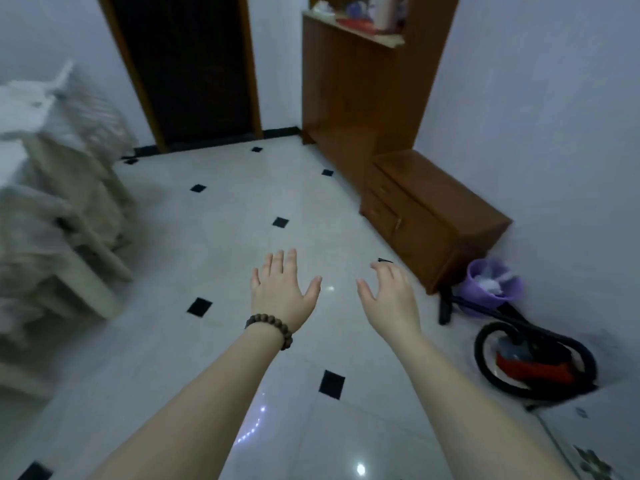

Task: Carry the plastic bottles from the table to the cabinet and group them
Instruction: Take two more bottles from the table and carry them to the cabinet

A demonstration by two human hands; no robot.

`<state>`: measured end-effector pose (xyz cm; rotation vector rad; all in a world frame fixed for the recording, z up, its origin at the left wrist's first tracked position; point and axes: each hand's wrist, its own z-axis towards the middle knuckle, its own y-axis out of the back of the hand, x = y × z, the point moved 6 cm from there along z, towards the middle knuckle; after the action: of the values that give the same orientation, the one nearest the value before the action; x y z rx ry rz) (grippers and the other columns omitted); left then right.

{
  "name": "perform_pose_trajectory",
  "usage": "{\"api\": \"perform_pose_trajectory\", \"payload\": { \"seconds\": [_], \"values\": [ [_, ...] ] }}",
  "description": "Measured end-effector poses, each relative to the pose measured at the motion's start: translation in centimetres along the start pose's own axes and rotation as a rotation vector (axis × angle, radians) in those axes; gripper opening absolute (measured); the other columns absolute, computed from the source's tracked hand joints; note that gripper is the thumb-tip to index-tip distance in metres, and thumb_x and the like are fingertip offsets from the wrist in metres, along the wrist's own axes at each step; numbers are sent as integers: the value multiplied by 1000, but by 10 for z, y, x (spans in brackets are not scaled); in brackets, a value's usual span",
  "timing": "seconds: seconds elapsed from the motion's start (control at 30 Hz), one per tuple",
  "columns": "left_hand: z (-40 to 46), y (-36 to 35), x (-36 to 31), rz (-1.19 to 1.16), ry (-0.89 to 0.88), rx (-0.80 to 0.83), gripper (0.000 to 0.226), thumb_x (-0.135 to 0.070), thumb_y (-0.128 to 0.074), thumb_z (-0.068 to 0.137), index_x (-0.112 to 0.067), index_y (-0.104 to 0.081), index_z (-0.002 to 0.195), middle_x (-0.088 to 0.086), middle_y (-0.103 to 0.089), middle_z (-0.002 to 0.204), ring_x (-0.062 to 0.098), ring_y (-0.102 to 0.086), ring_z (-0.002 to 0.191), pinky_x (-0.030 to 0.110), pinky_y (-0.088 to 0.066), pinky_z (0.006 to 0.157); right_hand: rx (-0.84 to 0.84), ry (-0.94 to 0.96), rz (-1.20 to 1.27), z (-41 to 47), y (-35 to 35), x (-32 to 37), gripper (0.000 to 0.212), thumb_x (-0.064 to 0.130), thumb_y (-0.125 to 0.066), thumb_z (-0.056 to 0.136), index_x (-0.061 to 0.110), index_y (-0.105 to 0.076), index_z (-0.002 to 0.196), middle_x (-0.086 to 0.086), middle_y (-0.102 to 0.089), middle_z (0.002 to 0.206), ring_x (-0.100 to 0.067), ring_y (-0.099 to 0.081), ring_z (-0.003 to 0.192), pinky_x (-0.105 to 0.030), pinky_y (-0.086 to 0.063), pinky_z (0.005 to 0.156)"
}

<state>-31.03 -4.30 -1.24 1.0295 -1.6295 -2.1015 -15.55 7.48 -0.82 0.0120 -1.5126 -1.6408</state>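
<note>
Above the tiled floor (242, 209) I am holding my left hand (282, 291) and right hand (389, 296) released and empty, no plastic bottles showing, which I am expecting to be light, slippery, best gripped mid-body, with the cabinet (349, 98) beyond.

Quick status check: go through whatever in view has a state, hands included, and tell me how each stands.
Left hand: open, fingers spread, empty.
Right hand: open, fingers curled, empty.
Beaded bracelet: on the left wrist.
Low cabinet: doors and drawers shut, top bare.
Tall cabinet: shut below, blurred items on its shelf.
Doorway: dark.
Purple bin: upright, white waste inside.
Vacuum cleaner: on the floor, hose coiled around it.
</note>
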Motion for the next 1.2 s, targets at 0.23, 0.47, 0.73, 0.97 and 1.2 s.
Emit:
{"api": "perform_pose_trajectory", "payload": {
  "seconds": [0.23,0.47,0.73,0.97,1.2],
  "values": [
    [-34,57,161,30,354,-139,72,-58,-39,91,-18,-25,149,5,-27,155,23,-17,145,45,-14,116,205,258,72,4,-101,142,43,30,-55,91,6,-53,126,-11,-54,129,-28,-42,124,-37,-33,106],
    [-52,95,277,51,629,-218,71,-56,-37,93,-19,-19,151,3,-22,157,20,-10,146,44,-7,117,377,444,116,17,-188,244,43,31,-54,92,7,-53,127,-10,-52,130,-27,-39,126,-35,-31,105],
    [18,137,370,88,791,-297,72,-56,-38,92,-19,-19,151,3,-22,158,20,-10,147,46,-10,117,475,588,147,98,-272,342,44,31,-53,91,10,-50,130,-8,-49,133,-24,-37,128,-36,-32,105],
    [102,180,431,122,886,-369,73,-58,-38,92,-18,-20,151,4,-23,157,21,-12,146,45,-11,117,522,693,142,187,-326,421,44,30,-53,92,7,-50,130,-11,-50,132,-28,-39,127,-39,-34,105],
    [158,193,500,121,943,-374,73,-58,-39,91,-18,-23,150,5,-25,156,22,-14,146,47,-15,116,571,749,128,237,-392,485,45,33,-52,92,8,-50,130,-10,-50,132,-28,-41,124,-39,-35,102]
  ]
}}
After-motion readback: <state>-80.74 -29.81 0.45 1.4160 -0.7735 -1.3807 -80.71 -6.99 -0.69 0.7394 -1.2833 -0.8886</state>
